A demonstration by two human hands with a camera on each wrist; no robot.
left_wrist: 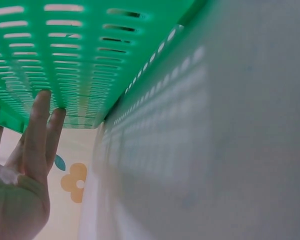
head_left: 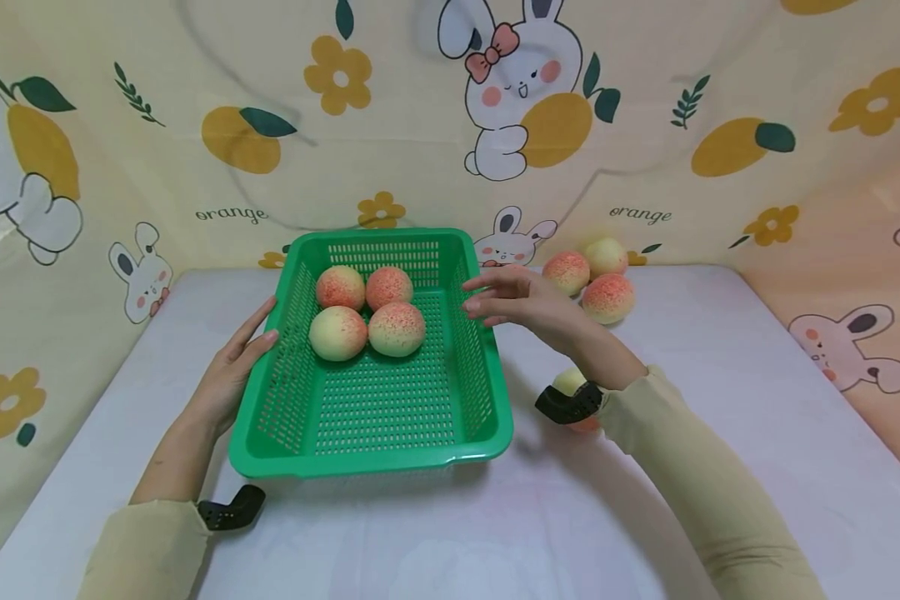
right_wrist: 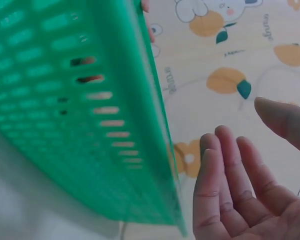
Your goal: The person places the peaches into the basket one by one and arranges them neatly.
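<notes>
A green plastic basket [head_left: 386, 425] with slotted walls is near the middle of the white table. Several red-and-yellow peaches [head_left: 397, 329] lie in its far left part. My left hand [head_left: 228, 375] is at the basket's left side, with thumb and a fingertip by the rim. The left wrist view shows its fingers [left_wrist: 38, 135] stretched straight against the slotted wall. Over the right rim hovers my right hand [head_left: 521, 300], holding nothing. Its fingers [right_wrist: 230, 170] are loosely extended and the thumb stands apart from them in the right wrist view.
Three more peaches [head_left: 607, 298] form a group at the table's back right. Another peach [head_left: 568, 382] is partly hidden behind the black right wrist strap [head_left: 570, 404]. A patterned cloth [head_left: 420, 192] hangs behind the white table [head_left: 360, 542].
</notes>
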